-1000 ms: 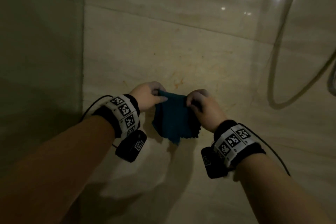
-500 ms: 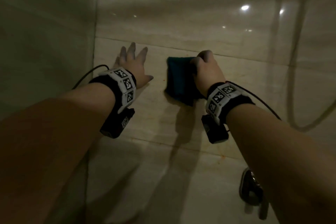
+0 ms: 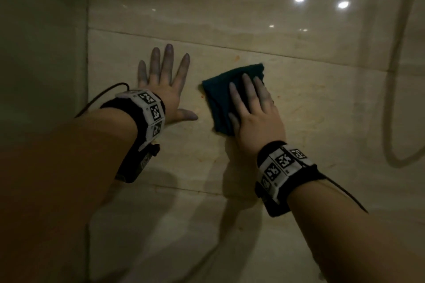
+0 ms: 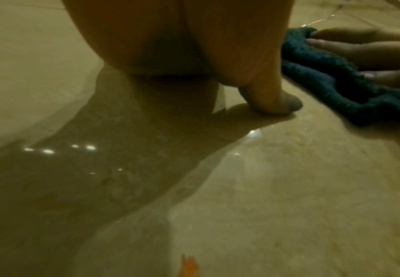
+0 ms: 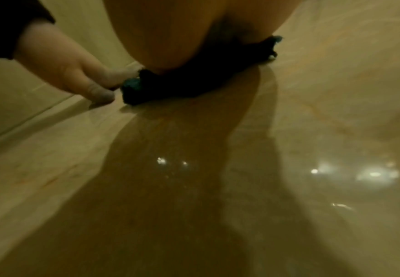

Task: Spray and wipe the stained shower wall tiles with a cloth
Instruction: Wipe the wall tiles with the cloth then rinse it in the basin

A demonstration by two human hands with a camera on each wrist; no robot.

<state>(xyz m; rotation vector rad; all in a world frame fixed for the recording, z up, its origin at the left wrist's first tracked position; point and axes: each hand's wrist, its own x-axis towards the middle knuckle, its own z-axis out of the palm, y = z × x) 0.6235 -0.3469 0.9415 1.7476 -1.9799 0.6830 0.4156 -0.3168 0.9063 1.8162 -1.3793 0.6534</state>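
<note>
A folded dark teal cloth (image 3: 220, 96) lies flat against the beige shower wall tile (image 3: 322, 103). My right hand (image 3: 250, 103) presses it there with straight fingers laid over it. My left hand (image 3: 164, 80) rests flat on the tile just left of the cloth, fingers spread, thumb pointing toward it. Small orange stains (image 3: 236, 57) dot the tile above and beside the cloth. In the left wrist view the cloth (image 4: 332, 82) sits right of my thumb (image 4: 277, 101); in the right wrist view the cloth (image 5: 194, 82) is pinned under my palm.
A wall corner (image 3: 87, 76) runs vertically left of my left hand, with a glossy side wall beyond. A shower hose (image 3: 391, 99) hangs in a loop at the far right. An orange stain (image 4: 188, 266) marks the tile lower down. Ceiling lights glare on the upper tiles.
A second ago both hands held the cloth off the wall. The left hand let go and went flat on the tile; the right hand's fingers straightened over the cloth and pressed it to the wall.
</note>
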